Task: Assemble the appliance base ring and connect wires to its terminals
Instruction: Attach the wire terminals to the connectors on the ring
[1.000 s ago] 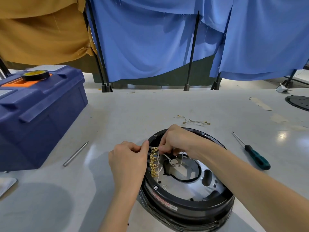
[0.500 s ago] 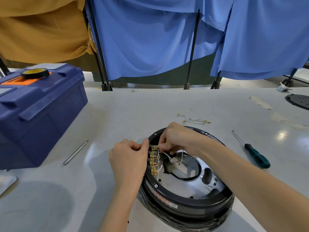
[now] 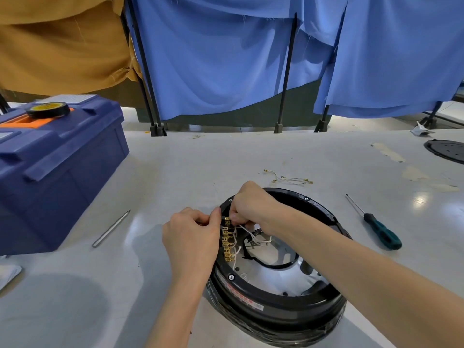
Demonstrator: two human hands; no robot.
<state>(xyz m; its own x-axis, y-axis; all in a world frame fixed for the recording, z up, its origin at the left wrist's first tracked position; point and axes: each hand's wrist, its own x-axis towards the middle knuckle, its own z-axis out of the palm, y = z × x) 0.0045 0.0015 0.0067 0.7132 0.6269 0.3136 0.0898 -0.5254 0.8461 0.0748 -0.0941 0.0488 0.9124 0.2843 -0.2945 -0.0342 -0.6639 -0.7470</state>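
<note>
The black appliance base ring point(image 3: 288, 306) lies flat on the table in front of me, its silver inside showing. A row of brass terminals point(image 3: 227, 241) runs along its left inner rim, with thin white wires point(image 3: 253, 236) leading from them into the middle. My left hand point(image 3: 193, 237) rests against the ring's left edge, thumb and fingers pinched together at the top of the terminal row. My right hand point(image 3: 253, 205) reaches over the ring's far rim, fingers curled and pinching a white wire at the topmost terminal.
Loose wires with brass ends point(image 3: 288, 178) lie just beyond the ring. A green-handled screwdriver point(image 3: 376, 228) is to the right, a metal rod point(image 3: 110, 228) to the left. A blue toolbox point(image 3: 50, 167) with a tape roll point(image 3: 47, 109) stands far left. A black disc point(image 3: 447, 150) sits far right.
Both hands stay at the top of the terminal row with only slight finger movement. The view has shifted a little.
</note>
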